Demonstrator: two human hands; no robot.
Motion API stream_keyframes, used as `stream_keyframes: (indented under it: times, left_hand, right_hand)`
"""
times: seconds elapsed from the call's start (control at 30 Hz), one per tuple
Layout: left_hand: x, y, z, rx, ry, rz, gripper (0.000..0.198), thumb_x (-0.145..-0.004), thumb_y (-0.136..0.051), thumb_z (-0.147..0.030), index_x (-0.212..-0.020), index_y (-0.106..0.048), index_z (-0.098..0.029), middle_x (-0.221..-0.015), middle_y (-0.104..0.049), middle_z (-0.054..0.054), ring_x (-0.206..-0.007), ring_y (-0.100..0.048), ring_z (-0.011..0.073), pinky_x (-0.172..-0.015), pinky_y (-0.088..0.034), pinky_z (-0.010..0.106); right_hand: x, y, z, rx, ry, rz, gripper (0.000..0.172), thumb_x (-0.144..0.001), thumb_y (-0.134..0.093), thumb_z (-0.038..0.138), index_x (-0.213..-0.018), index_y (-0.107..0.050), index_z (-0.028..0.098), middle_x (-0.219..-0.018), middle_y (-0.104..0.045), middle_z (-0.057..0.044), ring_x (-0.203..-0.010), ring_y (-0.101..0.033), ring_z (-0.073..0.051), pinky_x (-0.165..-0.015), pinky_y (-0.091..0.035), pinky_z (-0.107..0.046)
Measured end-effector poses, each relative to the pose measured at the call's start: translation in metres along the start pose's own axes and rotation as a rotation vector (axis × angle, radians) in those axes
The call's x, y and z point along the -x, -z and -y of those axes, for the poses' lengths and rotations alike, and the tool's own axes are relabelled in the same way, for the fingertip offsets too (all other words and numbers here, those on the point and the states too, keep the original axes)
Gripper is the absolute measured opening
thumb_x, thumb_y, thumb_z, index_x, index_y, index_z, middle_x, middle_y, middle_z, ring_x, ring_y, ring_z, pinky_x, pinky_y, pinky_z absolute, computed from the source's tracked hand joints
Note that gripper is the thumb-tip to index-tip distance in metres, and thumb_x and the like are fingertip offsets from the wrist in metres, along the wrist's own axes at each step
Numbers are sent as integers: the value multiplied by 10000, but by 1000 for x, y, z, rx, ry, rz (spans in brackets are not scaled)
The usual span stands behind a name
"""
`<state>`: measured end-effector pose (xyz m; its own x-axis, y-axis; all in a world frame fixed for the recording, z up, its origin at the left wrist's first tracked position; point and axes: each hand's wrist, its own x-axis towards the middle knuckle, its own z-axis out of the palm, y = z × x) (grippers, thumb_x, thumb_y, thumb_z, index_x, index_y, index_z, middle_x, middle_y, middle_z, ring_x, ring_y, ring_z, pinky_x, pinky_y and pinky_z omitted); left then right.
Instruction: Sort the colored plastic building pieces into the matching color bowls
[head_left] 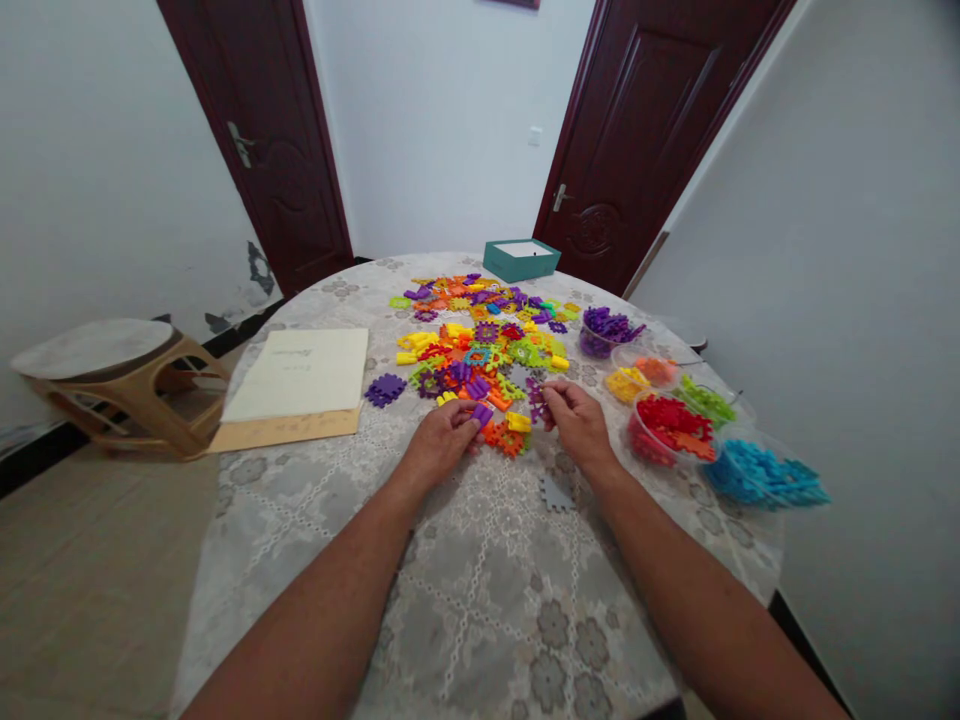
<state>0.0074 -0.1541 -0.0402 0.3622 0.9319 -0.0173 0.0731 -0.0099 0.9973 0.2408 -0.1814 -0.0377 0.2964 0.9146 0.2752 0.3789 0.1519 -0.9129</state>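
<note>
Left hand (441, 440): thumb and fingers closed in a pinch on a purple connector (481, 414) at their tips.
Right hand (576, 415): fingertips pinching a purple notched tile (535, 402), which juts out to the hand's left.
Between the hands: a yellow connector (517, 422) and orange notched tiles (502, 438), lying on the floral tablecloth (465, 590).
Mixed pieces: a near heap (487, 350) of plastic building pieces just beyond both hands, with a far heap (457, 296) behind it.
Gray notched tile (556, 492): flat, just nearer the body than the right hand.
Dark purple tiles (385, 390): left of the left hand and slightly beyond it.
Cream sheet (307, 370): farther left of the left hand, faint writing on it.
Sorted pieces: right of the right hand, red pieces (679, 418) nearest, blue pieces (765, 475) farther right, purple pieces (611, 324) beyond.
Teal box (517, 266): well beyond both hands, past the heaps.
</note>
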Motion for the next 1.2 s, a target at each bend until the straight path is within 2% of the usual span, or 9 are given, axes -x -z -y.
stream_keyframes:
  times: [0.13,0.3,0.4,0.53,0.67,0.73,0.87,1.03,1.2]
  left_hand:
    - [2,0,-5,83,-6,32,376,-863,-683,-319,-1197,-682,-147,-817,-727,64,-669,-662,157,-660,-537,294]
    - [5,-2,-4,143,17,148,418,-800,-691,-219,-1212,-671,-150,-1056,-753,124,-827,-711,191,-714,-569,310]
    - [6,-2,-2,101,-14,138,340,-804,-694,-241,-1136,-700,-170,-1058,-751,111,-865,-713,200,-696,-569,287]
    - [3,0,0,128,32,-38,249,-818,-659,-250,-1052,-692,-171,-946,-733,84,-723,-674,161,-576,-548,248]
    - [0,5,-2,261,35,-253,303,-819,-675,-259,-1108,-645,-173,-1061,-730,104,-802,-688,169,-597,-588,262]
    - [-2,7,-3,287,26,-314,313,-824,-681,-270,-1116,-640,-167,-1069,-731,106,-811,-690,172,-610,-601,275]
    - [-3,10,-3,353,41,-361,301,-817,-688,-250,-1098,-643,-153,-991,-736,93,-750,-685,156,-613,-600,280]
    - [-2,11,-6,498,73,-345,307,-797,-711,-224,-1086,-634,-156,-994,-729,83,-731,-679,137,-624,-595,271]
    - [2,10,-11,519,57,-200,281,-796,-720,-229,-1059,-660,-150,-1020,-713,87,-789,-678,144,-635,-594,260]
  right_hand:
    - [20,-29,17,-162,-85,224,295,-887,-672,480,-1012,-690,214,-815,-711,-17,-630,-640,-162,-564,-543,-274]
    - [33,-48,18,-177,-126,288,251,-878,-683,470,-939,-640,230,-755,-668,15,-580,-628,-154,-533,-554,-275]
    - [34,-46,16,-156,-139,319,266,-918,-633,491,-950,-628,228,-736,-667,16,-588,-647,-163,-562,-561,-284]
    - [20,-39,16,133,74,226,289,-990,-527,449,-1100,-664,219,-857,-716,-29,-664,-660,-172,-674,-559,-309]
    - [-9,-47,23,536,329,205,325,-991,-541,370,-1233,-665,192,-1204,-713,-126,-1019,-679,-231,-950,-512,-366]
    - [-23,-58,29,704,325,210,348,-1006,-537,388,-1252,-660,175,-1209,-709,-157,-1099,-660,-257,-986,-482,-373]
    - [-37,-84,36,884,221,198,339,-982,-595,430,-1205,-673,187,-1137,-720,-159,-1049,-665,-261,-919,-481,-352]
    - [-35,-94,31,667,214,232,300,-919,-651,301,-1193,-688,185,-1105,-736,-103,-976,-665,-210,-901,-481,-317]
    - [-22,-82,29,310,161,204,204,-907,-589,309,-1037,-695,193,-983,-730,-31,-860,-652,-170,-817,-505,-290]
